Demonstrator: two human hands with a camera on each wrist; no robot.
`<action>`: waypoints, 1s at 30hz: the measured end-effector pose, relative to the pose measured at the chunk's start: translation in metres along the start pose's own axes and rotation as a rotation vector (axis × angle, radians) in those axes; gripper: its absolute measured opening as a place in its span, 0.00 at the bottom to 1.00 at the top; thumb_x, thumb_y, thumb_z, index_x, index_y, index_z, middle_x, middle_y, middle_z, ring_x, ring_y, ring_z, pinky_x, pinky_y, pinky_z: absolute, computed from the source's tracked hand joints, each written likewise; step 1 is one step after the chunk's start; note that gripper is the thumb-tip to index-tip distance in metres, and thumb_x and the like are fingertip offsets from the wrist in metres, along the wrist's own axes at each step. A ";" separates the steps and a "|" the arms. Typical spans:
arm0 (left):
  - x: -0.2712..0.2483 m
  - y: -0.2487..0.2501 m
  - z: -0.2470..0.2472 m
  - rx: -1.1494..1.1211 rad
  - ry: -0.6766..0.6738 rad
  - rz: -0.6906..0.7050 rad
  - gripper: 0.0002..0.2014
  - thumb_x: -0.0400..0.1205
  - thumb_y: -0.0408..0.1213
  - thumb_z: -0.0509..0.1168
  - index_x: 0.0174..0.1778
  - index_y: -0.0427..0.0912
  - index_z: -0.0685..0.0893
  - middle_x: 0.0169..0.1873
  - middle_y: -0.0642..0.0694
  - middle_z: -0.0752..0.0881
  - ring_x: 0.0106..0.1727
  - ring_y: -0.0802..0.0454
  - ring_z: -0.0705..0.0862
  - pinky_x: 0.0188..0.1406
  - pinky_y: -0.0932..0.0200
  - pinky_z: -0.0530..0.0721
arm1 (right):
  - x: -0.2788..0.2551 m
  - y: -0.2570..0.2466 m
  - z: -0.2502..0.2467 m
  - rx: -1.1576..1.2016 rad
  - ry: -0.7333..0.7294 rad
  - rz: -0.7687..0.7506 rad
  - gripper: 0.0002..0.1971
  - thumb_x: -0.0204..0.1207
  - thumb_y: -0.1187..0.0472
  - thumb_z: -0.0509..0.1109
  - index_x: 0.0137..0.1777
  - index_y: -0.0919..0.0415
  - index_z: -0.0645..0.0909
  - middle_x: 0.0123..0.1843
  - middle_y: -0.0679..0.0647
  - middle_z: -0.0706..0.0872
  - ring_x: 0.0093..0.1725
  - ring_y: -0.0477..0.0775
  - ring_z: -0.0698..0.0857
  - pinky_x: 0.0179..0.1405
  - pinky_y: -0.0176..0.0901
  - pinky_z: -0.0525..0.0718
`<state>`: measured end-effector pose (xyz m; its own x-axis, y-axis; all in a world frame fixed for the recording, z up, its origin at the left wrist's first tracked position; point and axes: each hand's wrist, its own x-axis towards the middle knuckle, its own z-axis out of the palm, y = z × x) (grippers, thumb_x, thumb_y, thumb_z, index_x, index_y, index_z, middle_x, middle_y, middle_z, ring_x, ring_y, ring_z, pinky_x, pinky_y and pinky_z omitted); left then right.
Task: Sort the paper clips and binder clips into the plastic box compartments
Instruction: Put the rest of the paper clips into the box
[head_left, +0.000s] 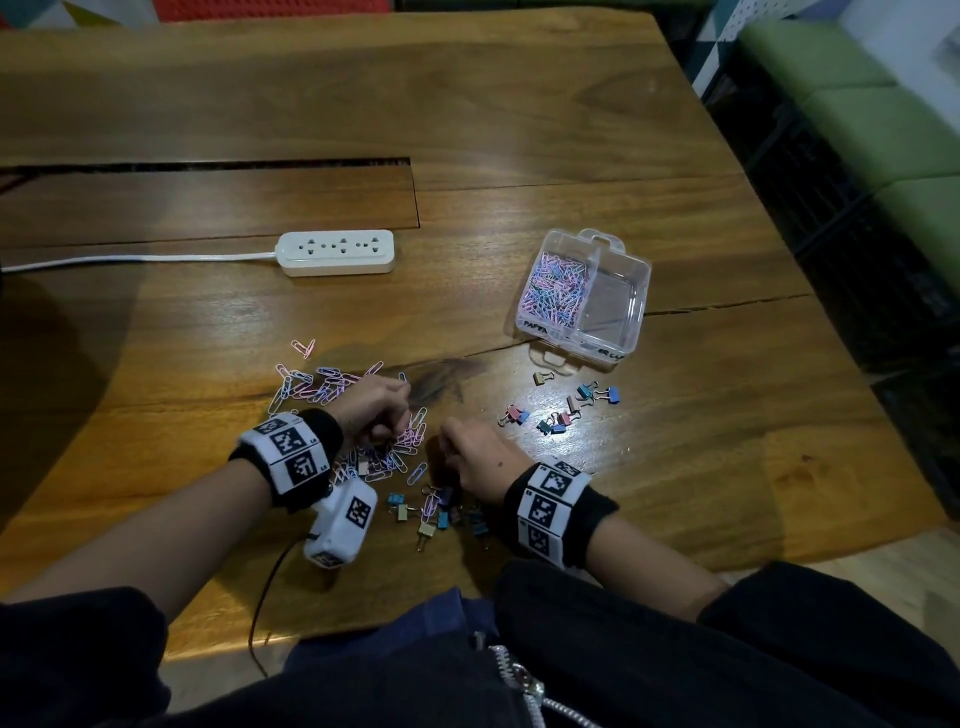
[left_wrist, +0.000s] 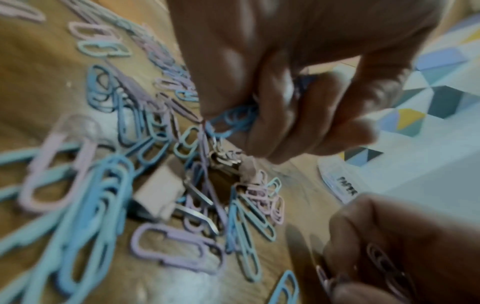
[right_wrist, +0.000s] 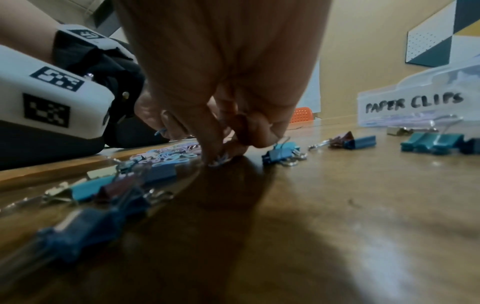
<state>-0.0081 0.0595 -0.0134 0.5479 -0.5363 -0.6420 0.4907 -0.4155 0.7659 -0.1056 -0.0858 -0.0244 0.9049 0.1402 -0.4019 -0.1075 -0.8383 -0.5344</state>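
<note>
Pastel paper clips (head_left: 317, 387) lie in a loose pile on the wooden table. My left hand (head_left: 385, 422) is over the pile, and its curled fingers grip a bunch of blue paper clips (left_wrist: 232, 121). My right hand (head_left: 451, 448) is just to the right, fingertips down on the table, pinching a few paper clips (right_wrist: 219, 160). Small binder clips (head_left: 558, 413) are scattered to the right, and more binder clips (head_left: 434, 512) lie under my right wrist. The clear plastic box (head_left: 571, 332) stands at the right, its left compartment full of paper clips and its right compartment bare.
A white power strip (head_left: 337, 253) with its cord lies behind the pile. A recessed panel slot (head_left: 208, 166) crosses the table's far left. The box front reads "PAPER CLIPS" (right_wrist: 413, 102). The table's right edge runs close behind the box.
</note>
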 end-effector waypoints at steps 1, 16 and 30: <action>-0.002 0.002 0.002 0.056 -0.010 0.012 0.17 0.75 0.18 0.50 0.24 0.41 0.64 0.13 0.48 0.75 0.09 0.60 0.65 0.10 0.71 0.60 | 0.000 0.002 0.001 0.015 0.012 0.000 0.12 0.74 0.70 0.64 0.57 0.64 0.72 0.60 0.61 0.79 0.60 0.59 0.77 0.59 0.49 0.78; -0.012 -0.011 0.019 1.352 0.289 0.085 0.25 0.73 0.56 0.67 0.63 0.51 0.75 0.57 0.48 0.85 0.56 0.49 0.83 0.46 0.58 0.80 | 0.014 0.012 -0.041 1.329 0.019 0.362 0.17 0.79 0.64 0.50 0.28 0.59 0.68 0.26 0.53 0.72 0.18 0.46 0.74 0.14 0.31 0.68; -0.013 -0.007 0.007 0.985 0.349 0.271 0.12 0.80 0.44 0.63 0.53 0.43 0.87 0.46 0.43 0.89 0.46 0.47 0.86 0.48 0.52 0.84 | 0.014 -0.015 -0.008 0.172 -0.042 0.087 0.18 0.67 0.56 0.75 0.55 0.53 0.76 0.56 0.55 0.85 0.56 0.55 0.82 0.55 0.47 0.80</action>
<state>-0.0235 0.0641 -0.0106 0.7958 -0.5247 -0.3023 -0.3512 -0.8066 0.4754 -0.0881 -0.0754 -0.0156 0.8714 0.0957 -0.4811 -0.2571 -0.7462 -0.6141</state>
